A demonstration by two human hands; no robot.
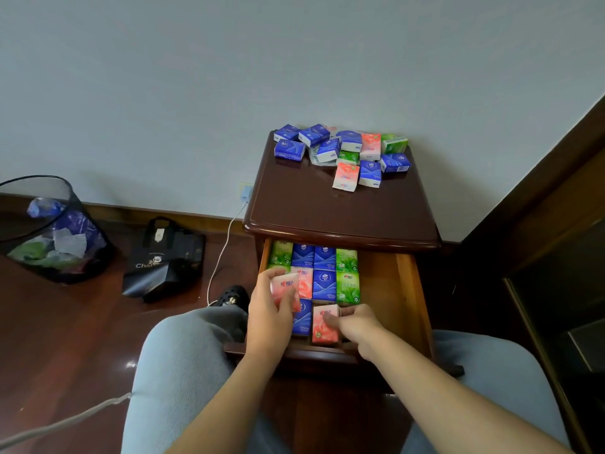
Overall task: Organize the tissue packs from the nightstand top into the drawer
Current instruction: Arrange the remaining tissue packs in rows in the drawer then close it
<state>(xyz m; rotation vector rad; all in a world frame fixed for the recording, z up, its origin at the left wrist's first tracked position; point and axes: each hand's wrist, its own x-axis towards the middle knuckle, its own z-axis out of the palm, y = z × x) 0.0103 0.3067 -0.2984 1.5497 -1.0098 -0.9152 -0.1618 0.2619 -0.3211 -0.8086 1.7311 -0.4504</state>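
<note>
**Filling the drawer, one pink pack in each hand**

Pinching a pink tissue pack (284, 291) between thumb and curled fingers, the left hand (270, 311) holds it just above the left side of the open drawer (386, 290), a little below centre frame. The right hand (355, 324) sits just to its right, thumb pressed on the face of a second pink pack (324, 324) and fingers wrapped round that pack's right edge; this pack lies in the front row of the drawer, touching a blue pack (302, 319) on its left.

Behind the hands, the drawer packs (324, 270) lie flat in tidy rows, edge to edge: green, blue, blue, green at the back, then pink, blue, green in the middle row. The right part of the drawer floor is bare wood.

Above the drawer, on the far half of the dark nightstand top (327, 204), a loose heap of tissue packs (347, 152) sits against the wall, mostly blue, with a few pink and green ones mixed in, some tilted on one another.

Both forearms reach in from the bottom of the frame over knees in light trousers (183, 362). At left centre stand a mesh waste bin (49, 231) and a black bag (163, 257) on the wooden floor, and a white cable (226, 244) runs down from a wall plug just left of the nightstand.
</note>
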